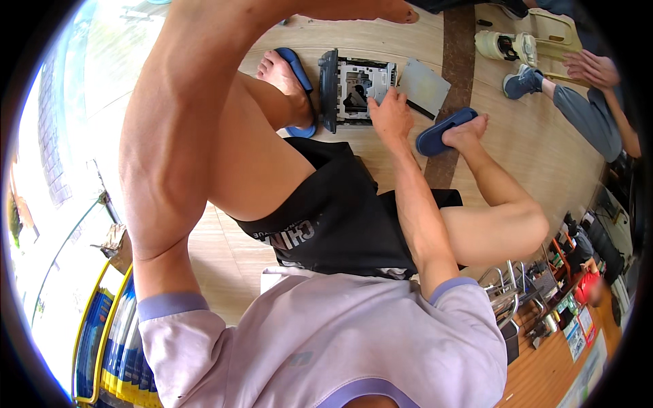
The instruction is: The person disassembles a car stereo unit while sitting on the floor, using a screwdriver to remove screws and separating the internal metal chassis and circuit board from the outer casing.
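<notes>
An opened disc player (355,88), which looks like a car stereo, rests on the floor between my feet. Its dark front panel faces left and its metal inner frame is exposed. My right hand (391,117) is at its right edge, fingers bent and closed over the metal there. Right beside it lies a flat grey metal plate (423,87), apparently a cover. My left arm reaches up across the left side, and the left hand (367,8) is cut by the top edge. Only one stretched finger of it shows, so what it holds is hidden.
My feet, in blue slippers (297,71), stand either side of the player. Another person's hands (593,69) and shoe are at the upper right, near a cream-coloured cylindrical part (507,46). A yellow rack (102,333) with blue packets stands lower left; a cluttered wooden bench (544,367) lower right.
</notes>
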The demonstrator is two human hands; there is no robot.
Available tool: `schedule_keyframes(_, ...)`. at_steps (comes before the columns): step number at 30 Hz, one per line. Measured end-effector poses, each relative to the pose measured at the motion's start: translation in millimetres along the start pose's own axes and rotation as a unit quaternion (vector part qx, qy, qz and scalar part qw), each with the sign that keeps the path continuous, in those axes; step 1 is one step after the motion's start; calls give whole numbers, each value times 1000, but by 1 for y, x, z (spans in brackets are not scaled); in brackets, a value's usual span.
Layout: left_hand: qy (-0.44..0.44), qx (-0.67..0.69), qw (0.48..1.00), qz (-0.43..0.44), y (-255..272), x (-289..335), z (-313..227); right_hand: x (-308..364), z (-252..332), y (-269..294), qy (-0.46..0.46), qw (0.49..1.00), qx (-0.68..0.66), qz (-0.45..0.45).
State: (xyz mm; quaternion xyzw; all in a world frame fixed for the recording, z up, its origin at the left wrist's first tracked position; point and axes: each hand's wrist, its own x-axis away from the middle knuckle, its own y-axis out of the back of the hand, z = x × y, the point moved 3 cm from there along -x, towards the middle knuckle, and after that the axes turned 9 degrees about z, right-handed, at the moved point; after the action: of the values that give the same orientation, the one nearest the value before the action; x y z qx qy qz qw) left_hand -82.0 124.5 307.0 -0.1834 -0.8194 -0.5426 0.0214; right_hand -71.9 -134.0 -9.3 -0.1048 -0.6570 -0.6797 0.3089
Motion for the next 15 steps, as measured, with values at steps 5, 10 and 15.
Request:
schedule_keyframes(5, 32, -3, 999, -27, -1, 11, 0, 5, 9, 0, -9, 1000, -4, 24)
schedule_keyframes(10, 48, 25, 998, -11, -1, 19, 10, 5, 13, 0, -46, 998, -21, 34)
schedule_keyframes(15, 35, 13, 998, -43, -4, 24, 16, 7, 17, -9, -74, 996, -47, -21)
